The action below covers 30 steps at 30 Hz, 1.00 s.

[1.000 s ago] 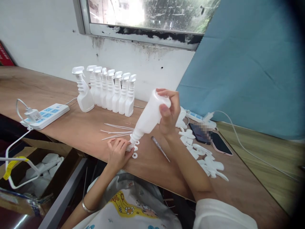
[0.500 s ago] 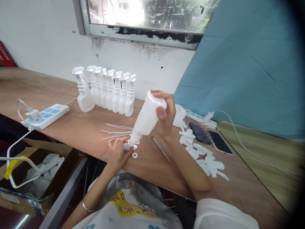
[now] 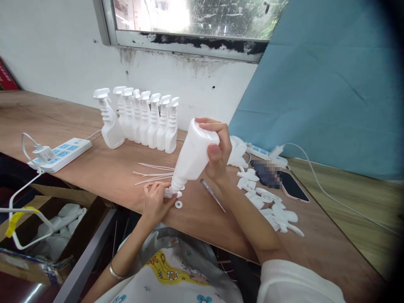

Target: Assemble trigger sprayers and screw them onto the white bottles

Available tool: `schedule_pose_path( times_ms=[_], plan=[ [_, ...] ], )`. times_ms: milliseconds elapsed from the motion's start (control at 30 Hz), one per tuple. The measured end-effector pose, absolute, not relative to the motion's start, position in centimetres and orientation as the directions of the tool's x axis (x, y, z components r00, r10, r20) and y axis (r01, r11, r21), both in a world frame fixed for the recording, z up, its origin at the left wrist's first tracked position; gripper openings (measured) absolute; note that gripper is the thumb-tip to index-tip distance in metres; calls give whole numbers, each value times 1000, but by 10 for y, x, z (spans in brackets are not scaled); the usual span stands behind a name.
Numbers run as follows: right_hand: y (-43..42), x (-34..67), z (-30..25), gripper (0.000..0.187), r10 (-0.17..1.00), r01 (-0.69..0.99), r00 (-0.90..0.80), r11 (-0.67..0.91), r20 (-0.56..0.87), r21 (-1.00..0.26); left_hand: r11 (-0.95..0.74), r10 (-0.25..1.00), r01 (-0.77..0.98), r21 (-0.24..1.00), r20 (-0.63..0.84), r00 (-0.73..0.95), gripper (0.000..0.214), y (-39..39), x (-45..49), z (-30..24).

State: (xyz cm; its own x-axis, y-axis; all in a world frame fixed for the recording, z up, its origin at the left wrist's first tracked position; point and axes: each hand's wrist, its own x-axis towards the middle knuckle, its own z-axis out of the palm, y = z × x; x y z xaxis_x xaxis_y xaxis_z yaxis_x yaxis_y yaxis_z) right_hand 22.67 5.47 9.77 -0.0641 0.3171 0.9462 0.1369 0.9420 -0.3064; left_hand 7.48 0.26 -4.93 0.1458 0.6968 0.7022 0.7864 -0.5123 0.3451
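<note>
My right hand (image 3: 217,151) is closed round the base of a white plastic bottle (image 3: 191,158), which is tipped upside down with its neck pressed against the wooden table (image 3: 104,168). My left hand (image 3: 154,202) rests at the table's edge, its fingers pinched on a small white cap piece (image 3: 170,193) at the bottle's neck. A small white ring (image 3: 178,204) lies just right of that hand. Thin white tubes (image 3: 154,172) lie behind it, and a screwdriver (image 3: 212,194) lies under my right wrist.
A row of white spray bottles (image 3: 139,120) stands at the back by the wall. White trigger parts (image 3: 271,208) are heaped at right beside a phone (image 3: 290,187). Power strips lie at left (image 3: 58,153) and right (image 3: 265,153). A box of parts (image 3: 53,223) sits below the table.
My right hand has lowered the upturned bottle and stood it more upright on the cap piece. My left hand has stayed at the neck.
</note>
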Motion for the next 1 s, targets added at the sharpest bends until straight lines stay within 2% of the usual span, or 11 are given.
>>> schedule_pose_path(
  times_ms=[267, 500, 767, 1000],
  plan=[
    [59, 229, 98, 40, 285, 105, -86, 955, 955, -276, -521, 688, 783, 339, 710, 150, 21, 2, 75, -48],
    [62, 229, 94, 37, 261, 183, -92, 953, 961, -241, -504, 705, 788, 354, 696, 138, 24, 3, 74, -50],
    [53, 229, 99, 48, 351, 281, -260, 919, 900, -277, -489, 710, 800, 346, 691, 135, 23, 4, 74, -49],
    [36, 240, 119, 34, 354, 478, -437, 870, 827, -120, -475, 690, 825, 308, 712, 131, 22, 4, 74, -51]
  ],
)
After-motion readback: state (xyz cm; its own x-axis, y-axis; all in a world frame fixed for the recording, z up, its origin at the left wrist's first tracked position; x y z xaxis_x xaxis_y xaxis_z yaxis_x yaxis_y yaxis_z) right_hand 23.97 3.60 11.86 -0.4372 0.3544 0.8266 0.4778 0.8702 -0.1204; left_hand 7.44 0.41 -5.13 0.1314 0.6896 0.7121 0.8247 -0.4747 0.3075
